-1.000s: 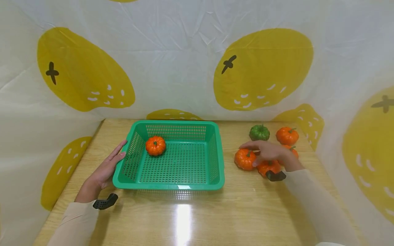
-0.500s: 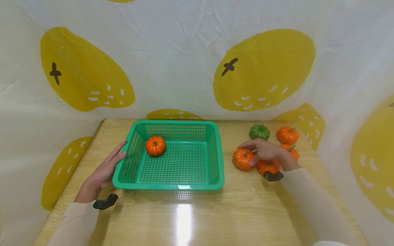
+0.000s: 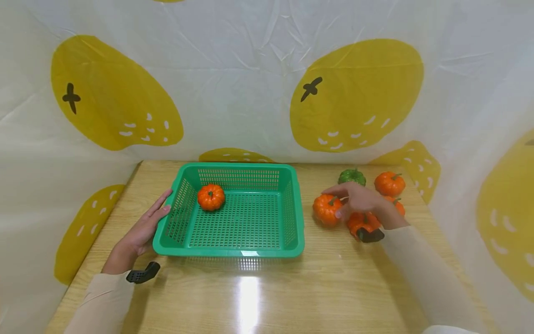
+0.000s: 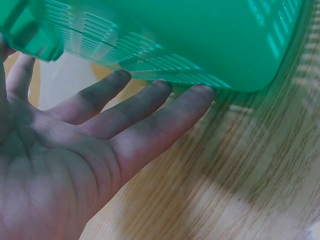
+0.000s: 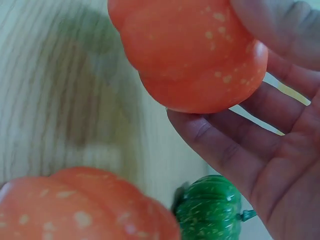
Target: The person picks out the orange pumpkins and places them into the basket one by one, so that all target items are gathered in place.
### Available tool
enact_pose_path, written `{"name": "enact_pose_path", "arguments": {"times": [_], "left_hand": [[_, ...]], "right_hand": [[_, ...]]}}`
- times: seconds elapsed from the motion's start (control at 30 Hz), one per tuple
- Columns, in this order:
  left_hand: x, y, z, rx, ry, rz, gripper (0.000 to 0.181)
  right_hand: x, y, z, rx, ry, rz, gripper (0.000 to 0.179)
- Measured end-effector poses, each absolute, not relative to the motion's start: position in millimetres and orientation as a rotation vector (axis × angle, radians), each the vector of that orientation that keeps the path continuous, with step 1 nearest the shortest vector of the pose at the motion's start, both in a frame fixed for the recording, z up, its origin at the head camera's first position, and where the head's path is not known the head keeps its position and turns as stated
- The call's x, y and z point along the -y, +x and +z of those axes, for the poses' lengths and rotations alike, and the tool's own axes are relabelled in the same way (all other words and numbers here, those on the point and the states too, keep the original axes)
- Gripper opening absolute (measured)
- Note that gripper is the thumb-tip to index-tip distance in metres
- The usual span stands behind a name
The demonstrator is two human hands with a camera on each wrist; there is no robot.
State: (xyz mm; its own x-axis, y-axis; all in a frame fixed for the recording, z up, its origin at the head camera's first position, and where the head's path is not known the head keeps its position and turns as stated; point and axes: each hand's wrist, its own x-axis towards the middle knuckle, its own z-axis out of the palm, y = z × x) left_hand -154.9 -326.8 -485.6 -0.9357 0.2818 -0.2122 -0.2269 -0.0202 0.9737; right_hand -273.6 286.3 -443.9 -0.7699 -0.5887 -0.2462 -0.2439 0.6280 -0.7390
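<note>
My right hand (image 3: pixel 359 197) grips a small orange pumpkin (image 3: pixel 326 209) between thumb and fingers. In the right wrist view this pumpkin (image 5: pixel 195 55) hangs over the wood, its shadow apart from it. Below and behind the hand lies another orange pumpkin (image 3: pixel 362 223), partly covered by the wrist. A green pumpkin (image 3: pixel 352 176) sits just beyond the knuckles. My left hand (image 3: pixel 143 229) rests against the left side of a green plastic basket (image 3: pixel 227 253). In the left wrist view its straight fingers (image 4: pixel 165 112) touch the slotted wall. One orange pumpkin (image 3: pixel 211 197) stands inside the basket, at the left.
Two more orange pumpkins, one at the back right (image 3: pixel 390 183) and one half hidden by the right forearm (image 3: pixel 398 206), stand on the wooden table (image 3: pixel 292 297). A white sheet (image 3: pixel 238 102) printed with yellow fruit rises behind the table and along both sides.
My right hand has closed more around the orange pumpkin and moved it slightly left and up, away from the one beside it. The left hand and the basket have stayed still.
</note>
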Motion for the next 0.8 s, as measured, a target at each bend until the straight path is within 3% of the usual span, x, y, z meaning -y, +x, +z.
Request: {"name": "enact_pose_path", "arguments": {"times": [0.8], "left_hand": [[325, -154, -482, -1.947, 0.049, 1.982, 0.061]], "right_hand": [[-269, -267, -403, -2.423, -0.819, -0.972, 0.071]]}}
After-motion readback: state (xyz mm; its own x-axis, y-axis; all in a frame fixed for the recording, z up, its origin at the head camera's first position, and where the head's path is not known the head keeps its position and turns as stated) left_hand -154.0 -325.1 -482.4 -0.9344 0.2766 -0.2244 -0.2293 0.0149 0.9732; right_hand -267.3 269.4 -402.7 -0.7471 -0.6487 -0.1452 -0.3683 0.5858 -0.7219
